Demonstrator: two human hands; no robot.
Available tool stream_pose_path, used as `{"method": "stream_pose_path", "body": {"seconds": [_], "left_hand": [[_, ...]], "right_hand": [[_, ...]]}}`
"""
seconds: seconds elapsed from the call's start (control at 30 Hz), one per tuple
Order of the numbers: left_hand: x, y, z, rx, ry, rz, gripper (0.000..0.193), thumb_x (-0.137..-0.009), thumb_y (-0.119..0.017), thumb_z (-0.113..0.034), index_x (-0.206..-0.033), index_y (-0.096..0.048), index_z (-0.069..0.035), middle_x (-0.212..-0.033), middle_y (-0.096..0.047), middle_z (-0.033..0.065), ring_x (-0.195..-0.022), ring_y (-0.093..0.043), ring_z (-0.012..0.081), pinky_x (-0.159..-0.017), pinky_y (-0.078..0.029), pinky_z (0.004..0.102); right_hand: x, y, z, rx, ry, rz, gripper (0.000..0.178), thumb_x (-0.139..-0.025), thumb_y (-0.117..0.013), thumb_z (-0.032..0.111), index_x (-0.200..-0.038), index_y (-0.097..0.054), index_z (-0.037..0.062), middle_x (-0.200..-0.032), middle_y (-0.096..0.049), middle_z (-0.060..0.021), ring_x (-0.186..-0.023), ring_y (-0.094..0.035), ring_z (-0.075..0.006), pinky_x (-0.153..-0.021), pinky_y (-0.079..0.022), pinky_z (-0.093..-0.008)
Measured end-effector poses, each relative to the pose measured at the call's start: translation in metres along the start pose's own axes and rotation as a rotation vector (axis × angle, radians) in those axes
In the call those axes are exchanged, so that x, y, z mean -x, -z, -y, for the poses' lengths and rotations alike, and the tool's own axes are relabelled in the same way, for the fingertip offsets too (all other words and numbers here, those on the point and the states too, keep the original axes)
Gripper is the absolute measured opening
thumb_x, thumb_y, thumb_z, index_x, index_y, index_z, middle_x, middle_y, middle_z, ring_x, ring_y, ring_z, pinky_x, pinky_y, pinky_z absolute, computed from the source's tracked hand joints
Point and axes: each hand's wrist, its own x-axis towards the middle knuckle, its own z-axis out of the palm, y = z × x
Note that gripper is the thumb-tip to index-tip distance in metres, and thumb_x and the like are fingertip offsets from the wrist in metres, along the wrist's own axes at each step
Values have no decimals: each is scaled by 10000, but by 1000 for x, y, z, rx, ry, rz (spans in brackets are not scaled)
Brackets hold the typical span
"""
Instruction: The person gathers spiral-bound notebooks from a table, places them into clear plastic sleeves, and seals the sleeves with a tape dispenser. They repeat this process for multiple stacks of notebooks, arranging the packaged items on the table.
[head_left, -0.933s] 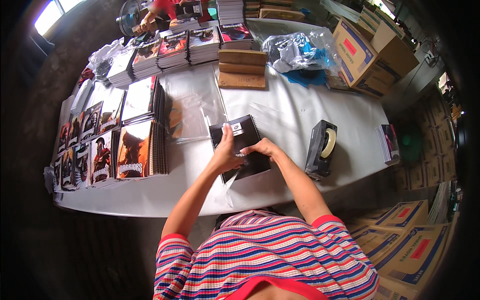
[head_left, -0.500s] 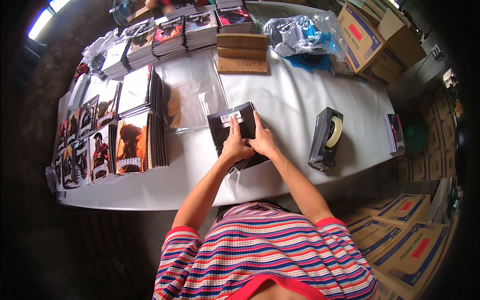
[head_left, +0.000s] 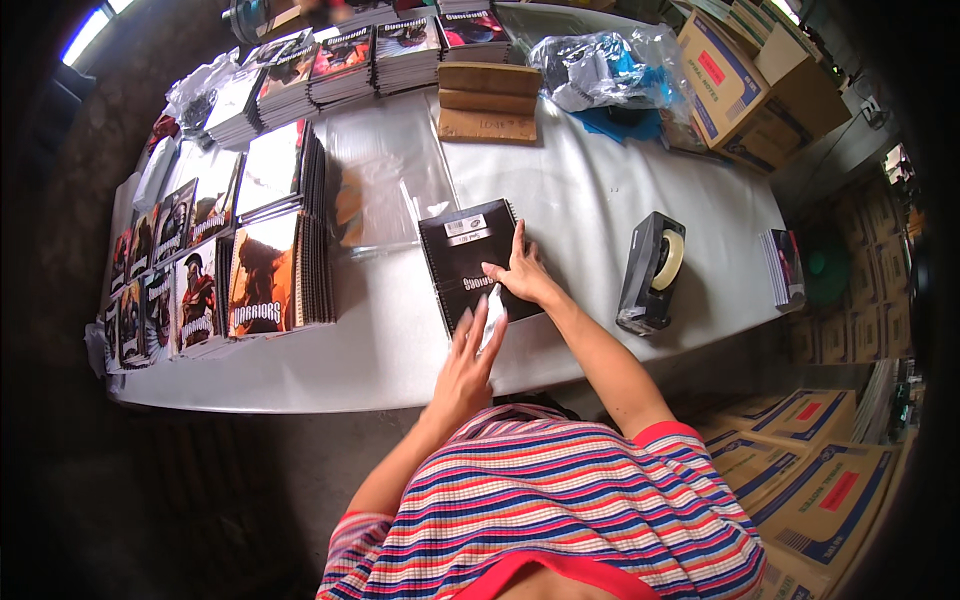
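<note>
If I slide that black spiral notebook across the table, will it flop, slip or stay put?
The black spiral notebook lies flat under the right hand, so it probably stays stiff rather than flopping. It seems to sit in a glossy clear sleeve on a smooth white table, so it would likely slide easily. Its wire spine might snag.

I worked in what looked like a stockroom or packing area: stacks of spiral notebooks (head_left: 262,270) covered the left of my white counter (head_left: 590,200), a tape dispenser (head_left: 650,272) stood at right, and printed cardboard cartons (head_left: 815,490) crowded the lower right floor.
</note>
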Motion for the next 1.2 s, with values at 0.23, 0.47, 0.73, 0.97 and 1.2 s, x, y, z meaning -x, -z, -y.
{"method": "stream_pose_path", "body": {"seconds": [0.23,0.47,0.73,0.97,1.2], "left_hand": [[15,41,2,805,340,-133,432,-762,-549,41,-1163,-593,-114,-974,-651,124,-794,-645,303,-736,-528,325],[-57,-5,92,30,82,139,782,-692,-701,-124,-1349,-307,29,-1446,-164,266,-1330,-156,459,-1091,-219,453],[-73,-13,69,-276,156,249,557,-813,-489,-100,-1301,-325,113,-1409,-242,292,-1281,-272,482,-1016,-334,504],[-75,-38,91,-338,66,157,460,-842,-441,-86,-1231,-374,151,-1364,-289,310,-1230,-338,503,-933,-432,499],[-79,-16,67,-234,151,23,566,-844,-524,-163,-1374,-328,-154,-1181,-420,155,-1108,-398,569,-787,-469,614]], "right_hand": [[3,0,0,14,-39,12,1099,-773,-597,548,-1402,210,150,-1403,-88,-385,-1281,-200,-534,-1045,-234,-542],[-4,5,-17,-327,81,24,1044,-785,-586,542,-1429,101,91,-1443,-78,-320,-1314,-137,-506,-1064,-198,-534],[14,10,-133,423,-301,-658,1001,-746,-687,424,-1429,-67,35,-1384,-214,-349,-1278,-270,-473,-1053,-275,-439],[26,73,-101,175,-516,-353,914,-614,-786,417,-1314,-365,7,-1113,-558,-258,-1027,-562,-361,-871,-458,-399],[44,95,-78,-120,-168,25,672,-731,-727,338,-1310,-459,126,-690,-602,-38,-645,-529,-114,-600,-433,-263]]}}
